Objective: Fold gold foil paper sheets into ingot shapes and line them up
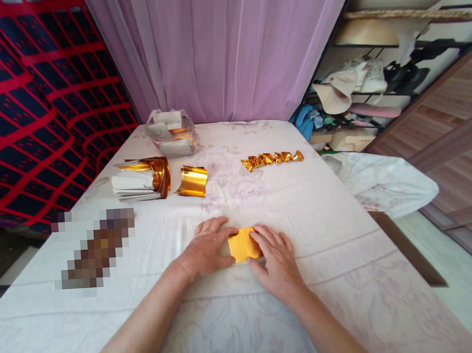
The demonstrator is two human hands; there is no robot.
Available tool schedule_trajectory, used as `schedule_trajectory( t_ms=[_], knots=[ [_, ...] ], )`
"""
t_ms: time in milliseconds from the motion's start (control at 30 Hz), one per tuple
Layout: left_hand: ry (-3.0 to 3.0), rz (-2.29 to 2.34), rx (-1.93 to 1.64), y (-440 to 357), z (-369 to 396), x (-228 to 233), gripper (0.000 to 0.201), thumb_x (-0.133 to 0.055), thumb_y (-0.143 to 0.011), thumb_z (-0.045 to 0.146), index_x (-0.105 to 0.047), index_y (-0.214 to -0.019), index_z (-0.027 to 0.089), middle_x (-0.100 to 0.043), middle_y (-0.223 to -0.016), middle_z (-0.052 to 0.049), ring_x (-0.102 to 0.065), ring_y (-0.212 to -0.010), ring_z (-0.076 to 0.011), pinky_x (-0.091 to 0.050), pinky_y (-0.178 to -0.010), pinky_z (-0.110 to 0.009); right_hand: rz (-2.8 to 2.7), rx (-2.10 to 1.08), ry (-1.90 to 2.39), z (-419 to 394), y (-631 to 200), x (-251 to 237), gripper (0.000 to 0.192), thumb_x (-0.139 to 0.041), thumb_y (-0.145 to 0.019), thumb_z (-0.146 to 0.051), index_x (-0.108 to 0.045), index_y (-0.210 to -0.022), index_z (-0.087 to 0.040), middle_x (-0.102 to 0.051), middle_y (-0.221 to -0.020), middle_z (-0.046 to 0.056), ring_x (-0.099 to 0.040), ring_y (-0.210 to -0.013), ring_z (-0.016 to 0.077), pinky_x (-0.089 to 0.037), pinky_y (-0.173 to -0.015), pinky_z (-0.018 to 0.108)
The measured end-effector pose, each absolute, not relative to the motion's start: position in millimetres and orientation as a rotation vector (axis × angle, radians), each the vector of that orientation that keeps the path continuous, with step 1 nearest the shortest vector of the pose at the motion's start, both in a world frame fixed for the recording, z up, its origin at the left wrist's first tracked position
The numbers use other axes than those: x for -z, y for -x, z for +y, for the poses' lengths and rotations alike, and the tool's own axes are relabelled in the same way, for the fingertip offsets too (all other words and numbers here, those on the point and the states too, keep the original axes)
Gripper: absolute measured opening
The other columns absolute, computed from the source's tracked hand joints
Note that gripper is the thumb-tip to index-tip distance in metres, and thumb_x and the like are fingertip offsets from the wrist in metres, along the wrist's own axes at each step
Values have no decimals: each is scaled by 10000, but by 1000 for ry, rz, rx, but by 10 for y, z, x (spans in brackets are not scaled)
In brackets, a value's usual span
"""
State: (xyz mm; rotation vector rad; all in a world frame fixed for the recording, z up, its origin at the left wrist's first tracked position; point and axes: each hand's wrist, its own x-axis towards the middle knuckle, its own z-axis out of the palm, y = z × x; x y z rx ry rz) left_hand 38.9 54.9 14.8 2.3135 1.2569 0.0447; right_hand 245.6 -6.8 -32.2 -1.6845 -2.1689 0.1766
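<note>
Table (pixel 343 234), covered in a pale floral cloth; contents listed from the left.

1 blurred patch (pixel 94 249) near the left edge: pixelated, contents cannot be made out.

1 stack of paper sheets (pixel 135 187), white faces showing, with gold foil curling up at its right end; the number of sheets is too fine to count.

1 clear plastic bag (pixel 172 133) at the far side by the curtain, holding white and gold sheets; the number inside cannot be told through the plastic.

1 loose curled gold sheet (pixel 192 181), just right of the stack and apart from it.

Left hand (pixel 208 248): 1, flat, palm down, fingers together, pressing the left edge of the gold paper, not closed around it.

1 gold paper (pixel 243 243), a small square lying flat on the cloth at the near middle of the table, between the 2 hands; both side edges are hidden under fingers.

Right hand (pixel 276 259): 1, flat, fingers spread, fingertips resting on the right edge of the gold paper, nothing gripped.

1 row of folded gold pieces (pixel 273 159), laid end to end beyond the hands; about 7, the joins are hard to separate.

1 white cloth bundle (pixel 384 181) beyond the right edge of the table.

1 shelf (pixel 374 91) at far right with shoes and hats, items too jumbled to count.
</note>
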Motion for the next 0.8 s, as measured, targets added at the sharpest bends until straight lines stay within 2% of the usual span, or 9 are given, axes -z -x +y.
schedule_trajectory(
  t_ms=[167,400,800],
  knots=[
    [-2324,1253,-56,-392,539,-134,625,-733,-741,347,-539,-1332,285,-369,-1510,-107,-311,-1408,-305,-234,-1153,-493,-2128,-181,1693,-69,-2446,298,483,-524,-774,-196,-587,-1252,-205,-559,-1394,107,-476,-1287,308,-282,-1077,537],
    [-2295,1353,-88,-486,497,-131,659,-778,-706,442,-559,-1301,262,-410,-1471,-110,-335,-1380,-334,-248,-1142,-488,-2094,-187,1678,-64,-2414,285,415,-558,-826,-287,-596,-1232,-207,-578,-1367,118,-489,-1266,317,-285,-1072,550],
    [-2254,1285,-23,-437,548,-184,695,-782,-687,385,-536,-1329,285,-363,-1514,-96,-294,-1412,-320,-218,-1159,-484,-2254,-374,1449,42,-2801,292,537,-416,-783,-72,-594,-1273,-201,-570,-1386,94,-488,-1300,244,-380,-1042,478]
  ],
)
